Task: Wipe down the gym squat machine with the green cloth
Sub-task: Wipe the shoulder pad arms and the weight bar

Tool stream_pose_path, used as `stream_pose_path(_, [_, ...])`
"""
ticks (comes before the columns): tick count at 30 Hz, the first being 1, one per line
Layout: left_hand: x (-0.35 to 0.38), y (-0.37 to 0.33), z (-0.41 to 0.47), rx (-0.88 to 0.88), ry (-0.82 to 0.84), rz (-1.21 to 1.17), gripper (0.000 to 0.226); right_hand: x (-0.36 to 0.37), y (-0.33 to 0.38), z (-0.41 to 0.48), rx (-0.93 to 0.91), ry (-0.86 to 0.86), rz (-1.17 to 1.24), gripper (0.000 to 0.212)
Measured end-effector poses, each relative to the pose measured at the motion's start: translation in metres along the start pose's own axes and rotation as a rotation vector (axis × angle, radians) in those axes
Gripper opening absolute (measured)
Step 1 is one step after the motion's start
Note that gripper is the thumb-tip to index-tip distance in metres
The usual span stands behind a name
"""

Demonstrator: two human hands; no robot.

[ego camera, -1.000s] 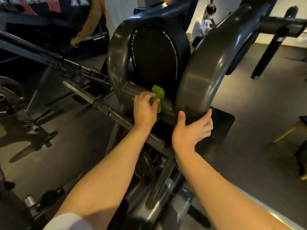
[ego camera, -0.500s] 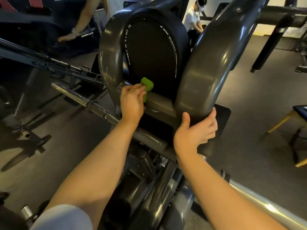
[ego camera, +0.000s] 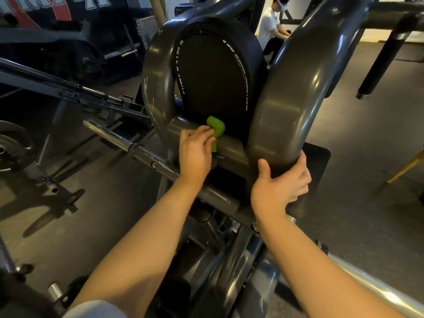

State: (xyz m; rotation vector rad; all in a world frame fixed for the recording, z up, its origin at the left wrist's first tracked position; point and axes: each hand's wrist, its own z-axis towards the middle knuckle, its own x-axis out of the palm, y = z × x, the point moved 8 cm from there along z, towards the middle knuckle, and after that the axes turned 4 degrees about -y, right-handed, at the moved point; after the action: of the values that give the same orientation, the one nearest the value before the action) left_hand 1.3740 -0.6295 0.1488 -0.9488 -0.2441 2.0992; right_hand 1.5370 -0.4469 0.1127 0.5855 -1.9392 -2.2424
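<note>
Green cloth (ego camera: 216,130) was partly covered by the left hand (ego camera: 195,154); only its upper fold showed. Right hand (ego camera: 278,187) fingertips curled out of sight round the squat machine (ego camera: 286,111). White lettering on the black pad (ego camera: 213,74) was too blurred to read. Bystander (ego camera: 270,26) was cut off at the top edge.

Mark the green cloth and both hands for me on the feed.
green cloth (ego camera: 216,130): head view, its folded upper hump.
left hand (ego camera: 195,156): head view, back of the hand, holding the cloth.
right hand (ego camera: 278,188): head view, back of the hand, gripping the curved pad (ego camera: 286,111).
</note>
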Motion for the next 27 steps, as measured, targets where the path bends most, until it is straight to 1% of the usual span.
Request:
stream_pose_path(1, [-0.005, 0.023, 0.010, -0.099, -0.021, 0.011, 0.029, 0.000, 0.000, 0.000, -0.002, 0.003, 0.004, 0.086])
stream_pose_path(4, [-0.016, 0.067, 0.031, -0.302, -0.059, 0.049, 0.025, 0.000, 0.001, -0.002, -0.002, -0.006, 0.007, 0.087])
stream_pose_path(7, [-0.018, 0.096, 0.023, -0.600, -0.092, -0.042, 0.022, 0.000, 0.002, -0.003, -0.015, -0.002, 0.012, 0.088])
stream_pose_path(9, [-0.012, 0.110, 0.008, -0.719, -0.081, -0.095, 0.020, -0.001, 0.001, -0.002, -0.017, 0.008, 0.010, 0.088])
stream_pose_path(12, [-0.004, 0.119, -0.007, -0.757, -0.134, -0.195, 0.017, 0.000, -0.001, 0.000, -0.035, 0.020, -0.001, 0.088])
stream_pose_path(15, [-0.001, 0.089, -0.014, -0.654, -0.137, -0.232, 0.008, 0.002, -0.003, 0.000, -0.046, 0.027, -0.014, 0.088])
stream_pose_path(17, [0.004, 0.071, -0.021, -0.548, -0.095, -0.215, 0.010, 0.003, -0.004, 0.000, -0.040, 0.031, -0.008, 0.089])
stream_pose_path(19, [0.007, 0.069, -0.021, -0.510, -0.079, -0.193, 0.012, 0.003, -0.003, 0.000, -0.038, 0.028, -0.002, 0.090])
stream_pose_path(23, [0.008, 0.108, -0.001, -0.636, -0.088, -0.102, 0.018, 0.005, -0.003, -0.002, -0.061, 0.007, -0.008, 0.090])
stream_pose_path(25, [0.002, 0.128, 0.011, -0.663, -0.160, -0.039, 0.029, 0.007, -0.004, -0.003, -0.069, -0.009, -0.006, 0.091])
stream_pose_path(26, [0.001, 0.136, 0.012, -0.693, -0.185, -0.055, 0.033, 0.007, -0.004, -0.004, -0.071, -0.013, -0.005, 0.091])
stream_pose_path(27, [0.000, 0.136, 0.010, -0.702, -0.178, -0.055, 0.033, 0.008, -0.004, -0.004, -0.073, -0.017, -0.003, 0.091])
